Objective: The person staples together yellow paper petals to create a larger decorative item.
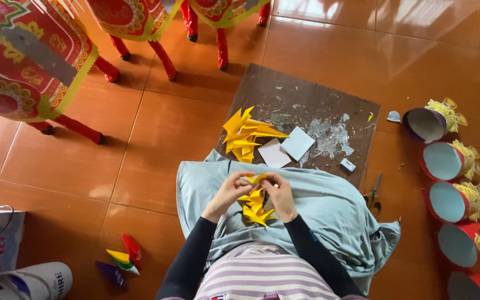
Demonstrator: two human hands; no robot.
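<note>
My left hand (pixel 228 193) and my right hand (pixel 279 191) meet over my lap, both pinching a small yellow paper piece (pixel 255 179). Below them a bunch of yellow pointed paper shapes (pixel 256 208) rests on the light blue cloth (pixel 329 214) spread over my knees. A larger pile of yellow paper spikes (pixel 245 135) lies on the dark board (pixel 306 105) in front of me, beside two white paper squares (pixel 287 148).
Red and yellow paper animal figures (pixel 26 61) on red legs stand at the top left. A column of paper cups with yellow fringe (pixel 451 183) runs down the right. Scissors (pixel 373 194) lie by the board. Coloured paper cones (pixel 124 260) and a bag (pixel 6 261) sit at lower left.
</note>
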